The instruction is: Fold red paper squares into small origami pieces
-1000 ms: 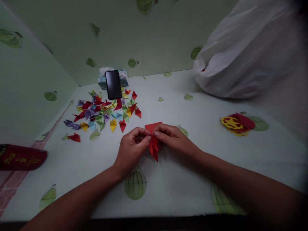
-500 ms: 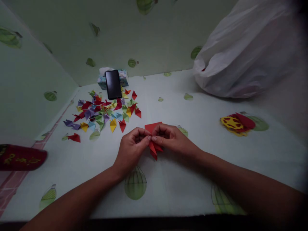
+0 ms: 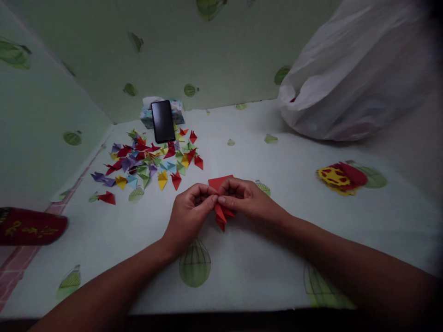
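Head view: left hand (image 3: 188,216) and right hand (image 3: 247,199) fingertips pinch the red paper piece (image 3: 220,216) closed, pile of folded pieces (image 3: 148,161) at ten o'clock; press the crease firmly, edges aligned.

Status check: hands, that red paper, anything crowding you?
Left hand and right hand both pinching the folded red paper. Flat red sheet just behind. Pile of folded pieces lies apart, far left.

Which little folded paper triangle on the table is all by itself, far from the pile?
The red triangle at the pile's near-left edge. It lies alone on the tablecloth, while the other triangles cluster in front of the black phone.
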Motion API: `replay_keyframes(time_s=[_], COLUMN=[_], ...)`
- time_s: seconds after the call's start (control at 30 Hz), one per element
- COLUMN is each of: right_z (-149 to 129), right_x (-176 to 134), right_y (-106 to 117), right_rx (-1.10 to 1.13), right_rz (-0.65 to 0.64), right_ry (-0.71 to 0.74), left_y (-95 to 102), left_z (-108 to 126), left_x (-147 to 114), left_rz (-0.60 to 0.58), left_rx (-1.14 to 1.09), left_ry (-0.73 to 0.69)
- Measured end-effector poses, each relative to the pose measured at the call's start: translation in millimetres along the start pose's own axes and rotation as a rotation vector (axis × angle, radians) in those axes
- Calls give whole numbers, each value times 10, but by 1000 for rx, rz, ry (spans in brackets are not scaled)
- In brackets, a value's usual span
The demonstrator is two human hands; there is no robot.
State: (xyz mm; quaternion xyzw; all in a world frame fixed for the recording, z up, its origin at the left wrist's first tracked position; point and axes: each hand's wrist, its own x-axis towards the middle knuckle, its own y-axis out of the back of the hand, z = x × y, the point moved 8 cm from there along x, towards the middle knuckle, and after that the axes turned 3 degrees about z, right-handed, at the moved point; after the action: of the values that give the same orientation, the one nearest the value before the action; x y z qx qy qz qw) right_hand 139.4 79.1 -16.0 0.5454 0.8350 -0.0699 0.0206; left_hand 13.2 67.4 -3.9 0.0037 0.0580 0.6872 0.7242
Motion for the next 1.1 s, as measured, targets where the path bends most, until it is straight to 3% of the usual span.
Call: replay_keyframes(time_s=[0.53, 0.87, 1.1], right_z=[-6, -92, -157], right_x=[-14, -53, -95], right_y=[28, 34, 54], right_rx=[-42, -182, -417], right_rz=[61, 110, 180], right_ry=[3, 60, 164], left_y=[-23, -8, -2], left_z=[-51, -18, -22], left_x=[13, 25, 30], left_rz=[-46, -9, 3], left_rx=[-2, 82, 103], left_ry=[43, -2, 10])
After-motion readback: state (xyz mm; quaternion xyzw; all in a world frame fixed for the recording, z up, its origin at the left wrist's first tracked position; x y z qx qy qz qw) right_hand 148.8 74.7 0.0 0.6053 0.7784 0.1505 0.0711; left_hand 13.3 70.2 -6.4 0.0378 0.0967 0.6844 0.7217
